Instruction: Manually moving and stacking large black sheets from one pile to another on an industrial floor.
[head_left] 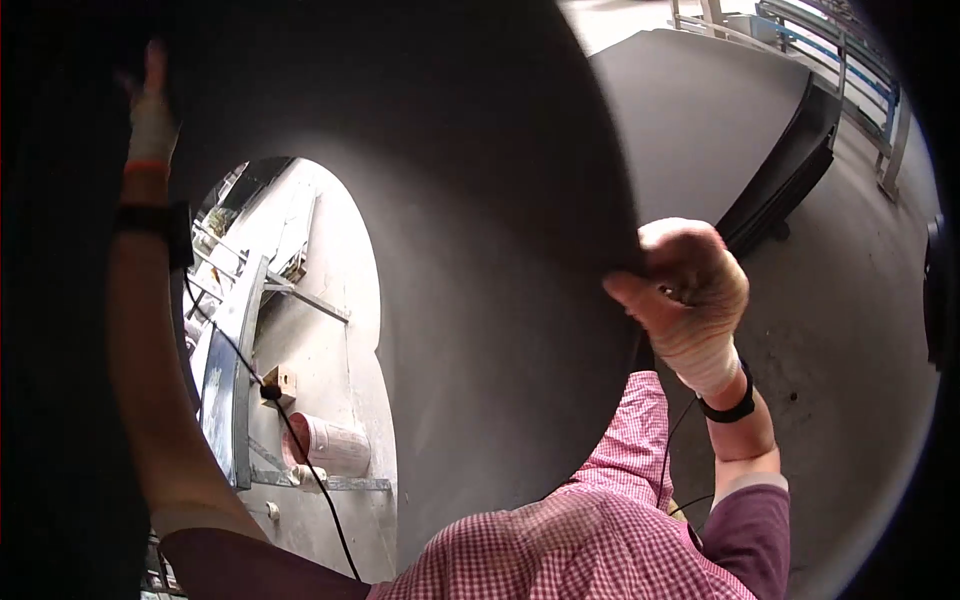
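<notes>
Across frame centre, broad dark-grey sheet (490,270), likely steadied from both sides: right hand (695,295), fingers curled, thumb at edge, pinch unclear; left hand (152,125), upper left, fingers too shadowed to tell.

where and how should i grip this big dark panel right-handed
Probably grip the dark panel by its right edge, coming from the right: that edge curves past the right hand, while the broad face shows no handle.
</notes>
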